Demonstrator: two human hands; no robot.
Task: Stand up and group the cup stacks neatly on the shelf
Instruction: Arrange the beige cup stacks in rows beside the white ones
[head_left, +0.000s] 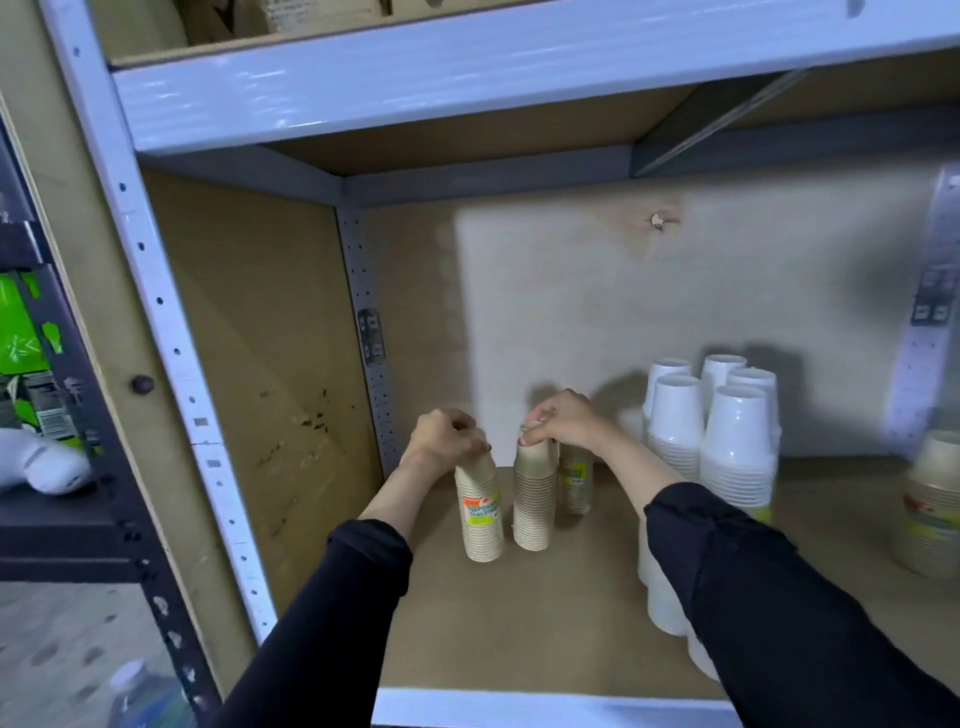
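Observation:
Two tan paper cup stacks stand upright side by side on the brown shelf board (519, 613). My left hand (441, 434) grips the top of the left stack (479, 512), which carries an orange and green label. My right hand (563, 418) holds the top of the right stack (534, 501). A third tan stack (575, 483) stands just behind them, partly hidden. White cup stacks (727, 436) stand upright in a group at the right, and another white stack (662, 597) shows below my right sleeve, mostly hidden by it.
A further tan labelled stack (932, 519) sits at the far right edge. The grey metal upright (171, 332) and side panel close the shelf on the left. The upper shelf beam (467, 67) hangs overhead. Bare board lies in front of the tan stacks.

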